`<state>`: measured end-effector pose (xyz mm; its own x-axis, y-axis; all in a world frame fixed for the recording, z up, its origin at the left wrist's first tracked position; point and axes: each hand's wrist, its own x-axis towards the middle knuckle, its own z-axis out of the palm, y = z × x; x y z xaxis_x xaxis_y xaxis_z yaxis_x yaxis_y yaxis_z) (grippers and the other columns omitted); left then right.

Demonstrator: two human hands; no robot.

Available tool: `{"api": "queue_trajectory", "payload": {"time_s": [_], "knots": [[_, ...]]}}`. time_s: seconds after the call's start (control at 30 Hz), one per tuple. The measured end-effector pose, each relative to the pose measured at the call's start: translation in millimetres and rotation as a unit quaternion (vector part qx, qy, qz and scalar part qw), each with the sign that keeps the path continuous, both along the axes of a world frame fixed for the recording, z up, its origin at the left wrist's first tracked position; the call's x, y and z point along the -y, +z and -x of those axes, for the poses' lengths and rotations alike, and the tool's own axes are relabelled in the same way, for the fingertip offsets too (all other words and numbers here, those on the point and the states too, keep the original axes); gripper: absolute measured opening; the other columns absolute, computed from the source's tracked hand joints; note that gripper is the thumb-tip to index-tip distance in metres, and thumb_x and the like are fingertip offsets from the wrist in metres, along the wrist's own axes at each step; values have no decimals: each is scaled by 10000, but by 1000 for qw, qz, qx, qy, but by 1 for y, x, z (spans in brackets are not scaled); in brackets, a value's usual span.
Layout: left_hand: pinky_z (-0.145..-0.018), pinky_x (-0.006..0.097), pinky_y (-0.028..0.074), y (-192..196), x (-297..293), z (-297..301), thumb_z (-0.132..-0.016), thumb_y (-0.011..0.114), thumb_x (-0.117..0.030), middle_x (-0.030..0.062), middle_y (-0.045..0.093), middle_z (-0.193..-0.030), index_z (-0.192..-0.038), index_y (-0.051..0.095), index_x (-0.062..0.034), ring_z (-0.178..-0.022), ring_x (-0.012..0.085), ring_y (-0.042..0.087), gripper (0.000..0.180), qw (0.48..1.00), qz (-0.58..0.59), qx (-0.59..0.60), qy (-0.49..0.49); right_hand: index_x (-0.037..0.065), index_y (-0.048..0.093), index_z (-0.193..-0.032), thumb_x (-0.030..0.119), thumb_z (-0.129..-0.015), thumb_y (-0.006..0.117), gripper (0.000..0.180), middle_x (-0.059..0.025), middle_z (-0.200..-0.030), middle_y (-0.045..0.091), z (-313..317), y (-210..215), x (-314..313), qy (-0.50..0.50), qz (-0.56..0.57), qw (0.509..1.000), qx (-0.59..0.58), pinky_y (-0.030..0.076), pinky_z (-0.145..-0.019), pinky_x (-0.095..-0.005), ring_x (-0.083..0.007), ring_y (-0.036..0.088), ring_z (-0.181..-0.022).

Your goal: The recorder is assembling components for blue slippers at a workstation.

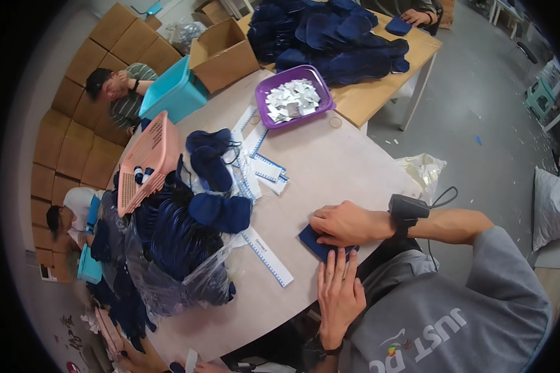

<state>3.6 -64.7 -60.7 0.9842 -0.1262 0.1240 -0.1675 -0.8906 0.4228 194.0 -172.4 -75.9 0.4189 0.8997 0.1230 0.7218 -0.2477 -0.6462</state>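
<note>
A folded dark blue cloth piece [309, 237] lies at the table edge in front of me, mostly covered by my hands. My right hand [348, 222] rests on top of it with curled fingers pressing or gripping the cloth. Stretched nearly flat, the fingers of my left hand [341, 292] touch its near edge. Both wrists wear dark straps, and the right one carries a small black box. Left of my hands lie padded dark blue pieces [221, 212] shaped like eye masks, next to white cards with blue ruler-like edges [266, 256].
A clear plastic bag of dark blue pieces [180, 273] and a pink basket [148, 163] stand left. Farther back are a purple tub of white slips [325, 93], a turquoise bin [179, 93] and a cardboard box [225, 59]. Other people sit around the tables; one hand [417, 17] touches blue cloth.
</note>
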Motion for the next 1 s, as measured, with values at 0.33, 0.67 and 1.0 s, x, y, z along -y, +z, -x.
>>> {"api": "queue_trajectory", "payload": {"time_s": [0.33, 0.67, 1.0], "knots": [[-1130, 529, 390, -19, -74, 27, -1064, 517, -310, 256, 617, -1395, -1297, 638, 75, -1331, 442, 542, 465, 966, -47, 83, 239, 13, 598, -1357, 347, -890, 760, 596, -133, -1305, 604, 87, -9, 55, -3, -33, 961, 274, 474, -1008, -387, -272, 586, -1196], [-1130, 502, 409, 18, -34, 6, -922, 787, -332, 217, 644, -1331, -1446, 510, 40, -1285, 388, 576, 701, 932, 280, 152, 172, -13, 678, -1096, 141, -843, 835, 335, -132, -952, 646, 61, 49, 76, -31, -148, 970, -190, 510, -729, -378, -306, 637, -833], [-872, 299, 583, 11, -30, 4, -791, 886, 37, 170, 742, -974, -1547, 331, 52, -895, 211, 733, 938, 842, 520, 75, 123, 13, 684, -1159, 104, -865, 799, 329, -119, -966, 687, 45, 72, 79, -25, -143, 956, -257, 544, -727, -360, -289, 692, -864]]}}
